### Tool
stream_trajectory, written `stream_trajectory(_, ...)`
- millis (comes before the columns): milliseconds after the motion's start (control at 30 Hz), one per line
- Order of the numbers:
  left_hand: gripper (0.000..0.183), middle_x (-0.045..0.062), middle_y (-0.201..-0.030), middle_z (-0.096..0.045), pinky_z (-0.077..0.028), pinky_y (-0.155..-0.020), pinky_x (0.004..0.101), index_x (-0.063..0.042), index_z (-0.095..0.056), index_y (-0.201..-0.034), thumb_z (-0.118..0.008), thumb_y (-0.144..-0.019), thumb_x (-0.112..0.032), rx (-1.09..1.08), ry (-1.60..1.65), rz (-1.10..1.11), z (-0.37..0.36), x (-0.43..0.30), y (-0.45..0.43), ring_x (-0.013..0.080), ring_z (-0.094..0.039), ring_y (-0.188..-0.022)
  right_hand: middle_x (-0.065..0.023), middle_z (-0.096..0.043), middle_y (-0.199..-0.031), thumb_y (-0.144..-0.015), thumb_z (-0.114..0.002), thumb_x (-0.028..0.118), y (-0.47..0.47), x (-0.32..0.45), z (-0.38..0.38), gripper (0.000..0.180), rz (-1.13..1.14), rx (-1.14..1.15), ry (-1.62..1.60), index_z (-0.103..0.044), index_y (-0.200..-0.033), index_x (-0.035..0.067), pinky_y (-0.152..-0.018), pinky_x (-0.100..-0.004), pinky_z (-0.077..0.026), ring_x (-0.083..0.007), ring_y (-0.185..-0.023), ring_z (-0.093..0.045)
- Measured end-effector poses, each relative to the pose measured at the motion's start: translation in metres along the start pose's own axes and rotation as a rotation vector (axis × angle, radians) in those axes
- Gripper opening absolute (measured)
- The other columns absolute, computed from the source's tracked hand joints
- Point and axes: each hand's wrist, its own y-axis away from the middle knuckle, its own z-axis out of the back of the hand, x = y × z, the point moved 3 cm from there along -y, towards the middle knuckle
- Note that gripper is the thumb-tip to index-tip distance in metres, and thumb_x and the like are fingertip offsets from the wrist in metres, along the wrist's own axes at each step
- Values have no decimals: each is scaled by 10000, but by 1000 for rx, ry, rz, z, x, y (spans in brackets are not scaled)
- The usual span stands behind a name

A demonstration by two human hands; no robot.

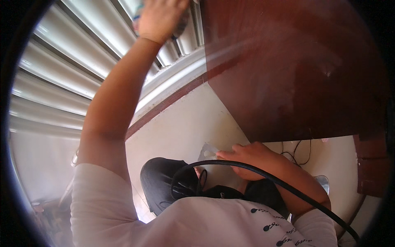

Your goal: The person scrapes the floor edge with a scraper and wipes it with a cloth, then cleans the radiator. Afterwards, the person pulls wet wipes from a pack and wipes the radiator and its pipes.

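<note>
My left hand [163, 18] is raised to the white radiator [71, 58], palm turned towards its columns. A crumpled multicoloured cloth [137, 20] shows at both sides of the hand, held against the columns. The hand is a little blurred, and its fingertips run out at the top edge. My right hand [251, 157] is low in front of my body, over my bent legs. Its fingers hold the edge of a thin, pale flat piece [203, 151] with a rounded opening; what it is, I cannot tell.
A dark red-brown panel [277, 71] stands close on the right, beside the radiator. Below the radiator runs a red-brown strip [166, 106]. A black cable [265, 174] arches across my lap. Thin dark cords [297, 152] are under the panel's lower edge.
</note>
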Motion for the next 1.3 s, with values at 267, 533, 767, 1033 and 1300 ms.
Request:
stream_trajectory(267, 396, 53, -1258, -502, -413, -977, 395, -203, -569, -1212, -606, -838, -329, 473, 30, -365, -86, -61, 128, 261, -466, -1173, -214, -610, -1071, -821, -509, 142, -6, 0, -7, 436, -31, 5, 22, -535, -1256, 154, -820, -469, -486, -383, -946, -623)
stream_trajectory(533, 438, 43, -1319, -490, -369, -1027, 463, -239, -513, -1310, -574, -877, -273, 719, 211, -148, -37, 0, 218, 286, -432, -1255, -161, -658, -959, -792, -519, 156, 24, 7, -38, 396, -8, -6, 12, -557, -1185, 187, -765, -477, -483, -350, -893, -638)
stream_trajectory(767, 334, 155, -1238, -521, -476, -879, 476, -184, -544, -1217, -568, -886, -224, 1094, 638, 778, 40, 83, 381, 381, -534, -1090, -175, -672, -993, -777, -506, 125, 37, 16, -43, 279, -7, -158, 96, -706, -963, 63, -765, -488, -489, -345, -938, -632)
stream_trajectory(1033, 504, 233, -1149, -587, -454, -909, 443, 12, -544, -1233, -651, -762, -134, 702, 633, 333, 84, 140, 337, 378, -589, -1019, -176, -641, -900, -807, -582, 194, 94, 50, -32, 238, 97, -936, -514, -558, -1002, 58, -730, -474, -474, -360, -870, -619)
stream_trajectory(1300, 398, 122, -1137, -589, -472, -889, 336, 25, -474, -1250, -572, -884, -94, 303, 1512, 643, 271, -104, 86, 213, -579, -1003, -221, -466, -1227, -710, -784, 406, 153, 66, -87, 594, 147, -1707, -666, -514, -995, -40, -814, -421, -453, -375, -1014, -547)
